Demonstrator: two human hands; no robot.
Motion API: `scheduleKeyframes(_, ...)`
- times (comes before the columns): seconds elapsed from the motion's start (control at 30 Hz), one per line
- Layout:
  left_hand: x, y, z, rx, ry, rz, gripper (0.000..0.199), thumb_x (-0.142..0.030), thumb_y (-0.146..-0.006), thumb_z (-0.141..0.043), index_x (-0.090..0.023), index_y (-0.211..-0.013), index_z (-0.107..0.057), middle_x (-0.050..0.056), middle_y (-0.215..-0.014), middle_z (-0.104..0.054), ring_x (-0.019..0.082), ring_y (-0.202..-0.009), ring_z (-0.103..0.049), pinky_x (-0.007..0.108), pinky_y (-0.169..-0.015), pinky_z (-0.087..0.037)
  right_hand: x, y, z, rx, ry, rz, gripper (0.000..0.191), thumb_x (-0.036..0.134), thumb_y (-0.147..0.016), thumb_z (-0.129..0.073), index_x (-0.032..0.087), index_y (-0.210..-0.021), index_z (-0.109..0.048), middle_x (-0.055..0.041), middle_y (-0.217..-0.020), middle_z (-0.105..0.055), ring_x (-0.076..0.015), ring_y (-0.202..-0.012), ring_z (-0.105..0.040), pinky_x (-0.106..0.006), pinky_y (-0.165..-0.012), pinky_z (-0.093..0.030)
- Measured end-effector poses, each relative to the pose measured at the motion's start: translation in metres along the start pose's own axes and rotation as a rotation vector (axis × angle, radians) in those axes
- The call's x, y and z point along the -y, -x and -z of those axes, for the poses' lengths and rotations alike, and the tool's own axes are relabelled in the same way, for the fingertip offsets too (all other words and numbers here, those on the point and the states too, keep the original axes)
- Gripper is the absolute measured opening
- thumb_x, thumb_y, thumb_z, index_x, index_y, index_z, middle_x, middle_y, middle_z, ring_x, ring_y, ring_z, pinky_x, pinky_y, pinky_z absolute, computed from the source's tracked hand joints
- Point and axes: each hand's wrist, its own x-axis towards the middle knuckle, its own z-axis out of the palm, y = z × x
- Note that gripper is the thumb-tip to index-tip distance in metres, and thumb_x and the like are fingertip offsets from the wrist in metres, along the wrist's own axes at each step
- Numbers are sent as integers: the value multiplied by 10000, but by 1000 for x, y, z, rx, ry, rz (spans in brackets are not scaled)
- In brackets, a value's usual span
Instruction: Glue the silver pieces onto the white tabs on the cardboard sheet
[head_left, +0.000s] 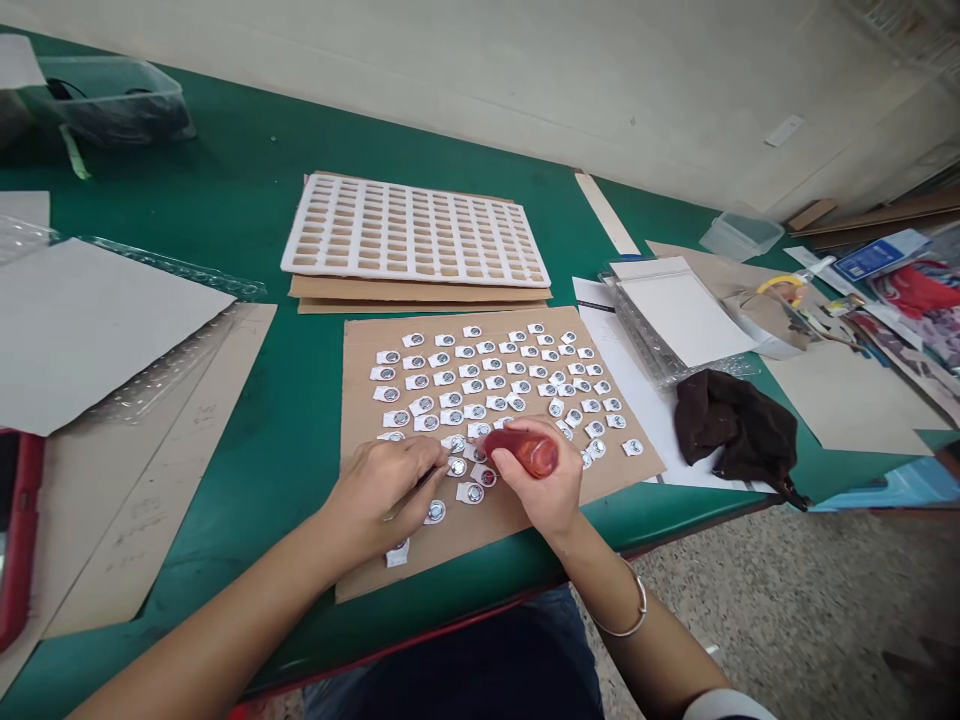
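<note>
a white sheet (pixel 105 330) lies left of the cardboard (pixel 457 540); over the cardboard's near left part, the left hand's (pixel 382 490) fingers pinch a thin dark tool (pixel 420 488); just beyond the cardboard sits a white grid tray (pixel 412 275); across the cardboard, small white tags (pixel 451 398) with round discs lie in loose rows; over its near middle, a red bottle (pixel 531 453) is held tilted, the right hand's (pixel 551 495) fingers wrapped around it; right of the cardboard rests a dark brown cloth (pixel 739 425)
</note>
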Motion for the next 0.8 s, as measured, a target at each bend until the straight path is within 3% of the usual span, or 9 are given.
scheduleKeyframes(0.8, -1, 0, 1, 18, 42, 3, 156, -217, -892, -410, -188, -783, -518, -16, -682, -569, 126, -609, -522, 255, -570, -338, 0, 3, 2, 35, 5, 83, 262, 249, -702, -713, 182, -928, -599, -62, -876, -612, -194, -816, -603, -360, -733, -502)
